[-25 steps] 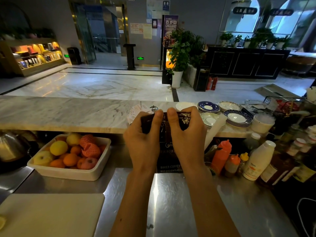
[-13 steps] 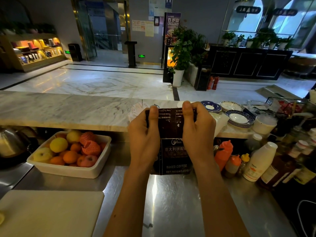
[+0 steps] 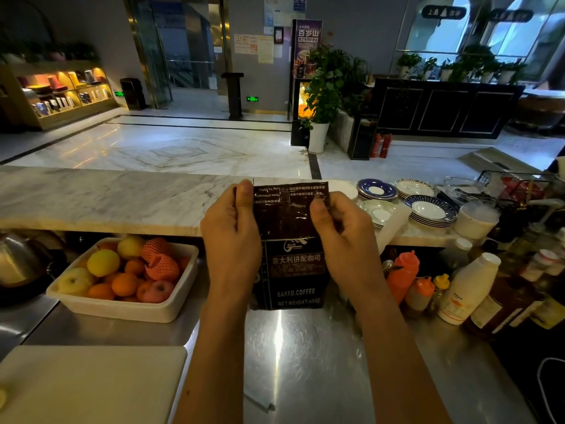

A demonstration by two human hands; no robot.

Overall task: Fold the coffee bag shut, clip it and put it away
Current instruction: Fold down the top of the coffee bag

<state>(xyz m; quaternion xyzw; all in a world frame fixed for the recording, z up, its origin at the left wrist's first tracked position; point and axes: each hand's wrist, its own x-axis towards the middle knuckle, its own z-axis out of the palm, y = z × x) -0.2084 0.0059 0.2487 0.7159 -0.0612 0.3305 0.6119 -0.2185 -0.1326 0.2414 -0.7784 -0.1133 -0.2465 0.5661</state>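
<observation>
A dark brown coffee bag (image 3: 293,270) with white lettering stands upright on the steel counter (image 3: 305,362), right in front of me. Its top part is bent over toward me, so upside-down print faces the camera. My left hand (image 3: 232,237) pinches the bag's upper left corner, thumb on the front. On the other side, my right hand (image 3: 342,234) grips the upper right edge between thumb and fingers. I see no clip in this view.
A white tub of fruit (image 3: 122,307) sits at the left, a white cutting board (image 3: 91,384) at the near left. Squeeze bottles (image 3: 400,273) and a white bottle (image 3: 467,289) crowd the right. Stacked saucers (image 3: 431,209) rest on the marble ledge (image 3: 91,197) behind.
The bag's top was rolled low under both hands; now it stands taller, with the folded flap opened upward and flattened. My hands moved apart to its upper corners.
</observation>
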